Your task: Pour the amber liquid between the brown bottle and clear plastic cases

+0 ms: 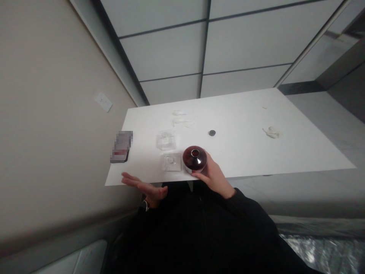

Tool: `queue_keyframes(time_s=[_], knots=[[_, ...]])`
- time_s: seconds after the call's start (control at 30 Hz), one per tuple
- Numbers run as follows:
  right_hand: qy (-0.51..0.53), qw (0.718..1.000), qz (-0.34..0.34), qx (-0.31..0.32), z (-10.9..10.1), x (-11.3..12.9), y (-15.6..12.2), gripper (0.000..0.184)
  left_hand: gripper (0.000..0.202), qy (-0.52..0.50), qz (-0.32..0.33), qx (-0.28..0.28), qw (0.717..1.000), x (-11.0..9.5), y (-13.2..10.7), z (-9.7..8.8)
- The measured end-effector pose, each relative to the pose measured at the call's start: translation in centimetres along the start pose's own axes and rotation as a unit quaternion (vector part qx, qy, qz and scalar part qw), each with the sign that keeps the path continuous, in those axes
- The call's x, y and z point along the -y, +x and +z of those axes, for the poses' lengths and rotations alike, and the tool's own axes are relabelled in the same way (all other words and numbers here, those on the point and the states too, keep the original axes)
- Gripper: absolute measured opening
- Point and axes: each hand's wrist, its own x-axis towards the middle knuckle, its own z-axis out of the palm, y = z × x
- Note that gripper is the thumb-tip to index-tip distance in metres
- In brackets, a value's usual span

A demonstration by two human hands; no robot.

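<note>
Jar held close to the near table edge

My right hand [212,177] is wrapped around the dark red jar [194,158], fingers curled against its near and right side and clamped on it. The jar is round and squat, with a small opening on top, and it sits on the white table [242,152] only a little way in from the near edge. My wrist and dark sleeve cross that edge behind it.

My left hand [144,186] is just off the table at the near edge, left of the jar. Its palm is flat and its fingers are stretched out and slightly apart, holding nothing. A watch [145,204] shows at that wrist.

Just left of the jar, almost touching it, lies a clear plastic box [172,162]. A second clear box [166,139] sits just beyond that one. Further left, at the table's left edge by the wall, is a dark flat object [122,146], too blurred to identify.

Beyond the jar, well apart from it, a small dark disc [211,133] lies on the table. Some white scraps [181,118] lie near the far edge, and a crumpled white lump [272,132] lies far to the right.

The stretch of tabletop to the right of the jar is bare as far as that lump and the right edge. The left side is crowded, with the boxes close by and the wall running along that edge.
</note>
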Motion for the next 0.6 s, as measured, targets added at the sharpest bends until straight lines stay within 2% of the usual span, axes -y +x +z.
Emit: queue_keyframes(time_s=[0.07, 0.1, 0.13, 0.23, 0.33, 0.43, 0.6], knots=[[-0.007, 1.000, 0.001, -0.001, 0.0, 0.0, 0.0, 0.087, 0.106, 0.013, 0.059, -0.105, 0.993, -0.5, 0.7, -0.5], [-0.010, 1.000, 0.001, 0.000, 0.0, 0.0, 0.0, 0.087, 0.106, 0.009, 0.081, -0.113, 0.990, -0.8, 1.2, -0.8], [-0.011, 1.000, 0.001, 0.001, 0.0, 0.0, 0.0, 0.087, 0.108, -0.002, 0.083, -0.075, 0.994, -1.2, 1.8, -1.1], [-0.012, 1.000, 0.004, 0.003, 0.0, 0.0, 0.0, 0.088, 0.109, -0.047, 0.021, 0.065, 0.997, -2.2, 3.5, -1.9], [-0.012, 1.000, 0.004, 0.001, 0.1, 0.0, 0.0, 0.088, 0.100, -0.093, -0.039, 0.136, 0.986, -2.4, 4.4, -2.0], [-0.013, 1.000, -0.003, -0.001, 0.1, 0.0, -0.1, 0.087, 0.094, -0.136, -0.095, 0.139, 0.976, -2.2, 4.6, -2.0], [-0.011, 1.000, 0.003, 0.006, 0.0, 0.1, 0.0, 0.087, 0.087, -0.201, -0.154, 0.104, 0.962, -2.7, 4.8, -2.6]])
